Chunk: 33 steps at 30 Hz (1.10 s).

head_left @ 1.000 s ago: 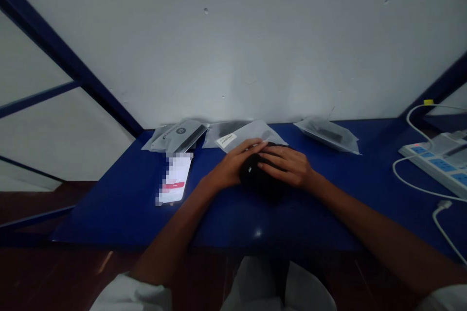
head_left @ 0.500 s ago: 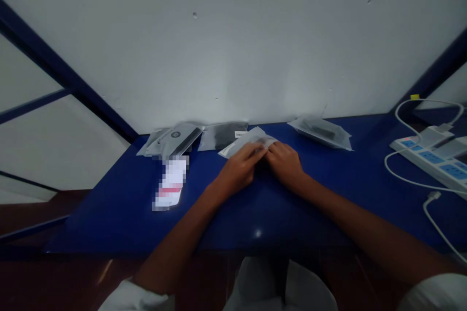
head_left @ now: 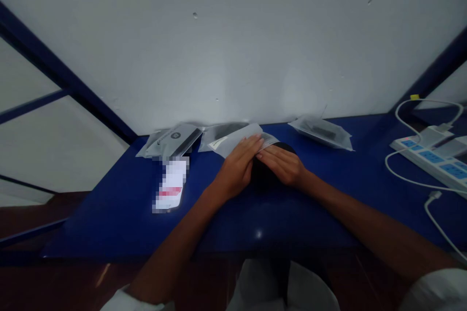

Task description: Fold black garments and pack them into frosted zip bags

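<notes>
A translucent plastic bag (head_left: 235, 140) with a pale label strip lies at the middle of the table's back. My left hand (head_left: 235, 167) rests on it, fingers straight and flat along its near side. My right hand (head_left: 284, 164) lies flat with fingers stretched toward the left fingertips, over a dark flat piece (head_left: 285, 146) that shows beyond and below the hand. Whether that piece is inside the bag or beside it I cannot tell. Both thumbs are mostly hidden.
Several packed plastic bags (head_left: 178, 137) lie at the back left, with a blurred lit phone (head_left: 170, 184) in front. Another bag (head_left: 321, 132) holding something dark lies at the right. A power strip (head_left: 434, 158) with white cables stands at the table's (head_left: 120, 223) right end.
Both hands have gone from curled, pinching fingers to flat, straight ones. The bag has shifted slightly left, and the dark piece under my right hand has come into view.
</notes>
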Tool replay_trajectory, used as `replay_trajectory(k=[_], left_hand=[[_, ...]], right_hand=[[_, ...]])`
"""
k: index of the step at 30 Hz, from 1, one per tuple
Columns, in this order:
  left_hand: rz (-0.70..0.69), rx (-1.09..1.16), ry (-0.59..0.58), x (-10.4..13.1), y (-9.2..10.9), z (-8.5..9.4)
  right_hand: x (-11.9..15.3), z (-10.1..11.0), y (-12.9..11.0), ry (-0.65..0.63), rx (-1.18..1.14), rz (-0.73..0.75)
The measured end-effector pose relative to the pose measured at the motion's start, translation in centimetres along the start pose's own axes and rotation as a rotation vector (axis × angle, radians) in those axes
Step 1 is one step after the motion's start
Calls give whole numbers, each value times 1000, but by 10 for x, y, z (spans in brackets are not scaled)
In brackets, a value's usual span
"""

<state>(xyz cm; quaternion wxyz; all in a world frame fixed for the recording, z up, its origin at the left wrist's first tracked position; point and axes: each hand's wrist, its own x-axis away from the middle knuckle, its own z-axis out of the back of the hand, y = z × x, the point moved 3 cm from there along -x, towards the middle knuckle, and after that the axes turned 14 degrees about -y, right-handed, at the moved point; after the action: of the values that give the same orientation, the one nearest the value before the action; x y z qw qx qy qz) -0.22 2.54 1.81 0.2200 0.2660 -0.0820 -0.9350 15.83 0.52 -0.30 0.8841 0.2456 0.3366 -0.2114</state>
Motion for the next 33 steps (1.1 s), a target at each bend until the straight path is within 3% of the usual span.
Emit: replay_trajectory(k=[5,11,15,19,24,28,33], left_hand=[[-45,113,33,0,9,1],[50,198,-15,0,5,6],[42,130,-90,-1,8,10],[77,-128,9,-4,16,10],[143,-302,106,-10,21,14],[214,-243,13,-15,22,20],[310,-279,-249,-17,25,24]], right_hand=[[11,-6,10,46,-19,-39],[11,-16,9,-87,-110,-222],[0,-9,3,-138,20,-268],[-7,-6,-6,-188,89,-149],[-7,-14,-27,-138,60,80],[-8,-18,-39,-141,27,187],[-11,-17,-47,-123,15,284]])
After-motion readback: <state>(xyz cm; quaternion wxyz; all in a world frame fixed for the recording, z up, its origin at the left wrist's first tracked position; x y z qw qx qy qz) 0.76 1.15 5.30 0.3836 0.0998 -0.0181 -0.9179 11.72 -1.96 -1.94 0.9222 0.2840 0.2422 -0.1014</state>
